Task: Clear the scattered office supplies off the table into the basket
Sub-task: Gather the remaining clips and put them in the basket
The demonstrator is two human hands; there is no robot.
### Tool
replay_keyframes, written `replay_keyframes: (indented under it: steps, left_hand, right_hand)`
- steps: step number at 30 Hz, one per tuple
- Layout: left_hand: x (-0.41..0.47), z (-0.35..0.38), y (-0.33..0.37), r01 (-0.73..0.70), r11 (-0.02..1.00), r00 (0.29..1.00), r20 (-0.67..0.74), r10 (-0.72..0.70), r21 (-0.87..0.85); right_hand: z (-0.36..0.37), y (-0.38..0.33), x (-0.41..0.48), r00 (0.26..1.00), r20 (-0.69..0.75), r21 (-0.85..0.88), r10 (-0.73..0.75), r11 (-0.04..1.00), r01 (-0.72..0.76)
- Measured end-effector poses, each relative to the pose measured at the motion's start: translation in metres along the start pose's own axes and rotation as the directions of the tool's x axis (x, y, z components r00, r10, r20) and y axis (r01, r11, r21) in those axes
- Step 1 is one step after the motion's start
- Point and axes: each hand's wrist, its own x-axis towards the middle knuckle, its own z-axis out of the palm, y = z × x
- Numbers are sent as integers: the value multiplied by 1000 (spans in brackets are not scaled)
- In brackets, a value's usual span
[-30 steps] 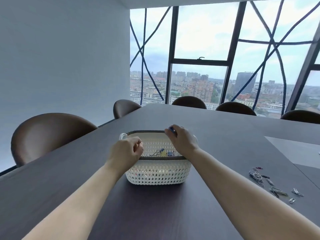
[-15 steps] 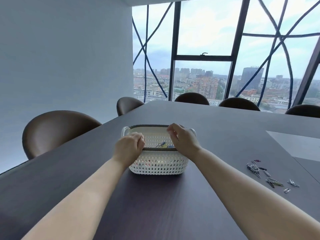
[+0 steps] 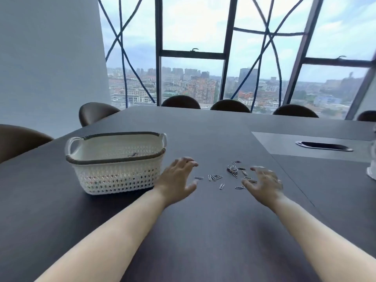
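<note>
**Hands off the basket, now over the paper clips**

A second ago I had both hands at the rim of the white lattice-weave plastic basket (image 3: 116, 159) with its grey braided edge; now they have swung right and the view has followed. The basket sits to the left on the dark grey conference table (image 3: 203, 231), with some coloured items showing through its mesh. My left hand (image 3: 179, 178) is spread flat with fingers extended, holding nothing, just right of the basket. My right hand (image 3: 264, 184) is open with fingers curled like a claw, also empty, at the right edge of the scattered small metal paper clips (image 3: 223, 176). The clips lie loose on the tabletop between the two hands, a denser cluster toward the far right. I judge the last drop finished and this pile next: sweeping them together from both sides looks sensible, since thin flat clips will be fiddly to pinch singly.
</note>
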Motion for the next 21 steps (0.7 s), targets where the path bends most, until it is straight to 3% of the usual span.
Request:
replay_keyframes:
  steps: [2, 4, 6, 11, 15, 21]
  left_hand:
    - [15, 30, 13, 48, 998, 967, 248, -55, 33]
    - [27, 52, 25, 107, 990, 922, 363, -133, 91]
    - [40, 67, 30, 173, 977, 882, 421, -209, 123]
    - [73, 86, 23, 251, 955, 844, 448, -296, 157]
    - [99, 95, 7, 329, 938, 862, 372, -345, 108]
    - [115, 106, -8, 273, 960, 892, 357, -276, 60]
  right_hand:
    - [-3, 32, -6, 978, 166, -120, 125, 987, -106]
    - [-3, 49, -8, 935, 300, -193, 192, 972, -138]
    - [1, 52, -3, 919, 346, -217, 188, 969, -117]
    - [14, 42, 29, 918, 382, -196, 109, 980, -35]
    - [28, 30, 62, 920, 391, -167, 25, 985, 44]
    - [46, 17, 117, 883, 435, -65, -178, 972, 228]
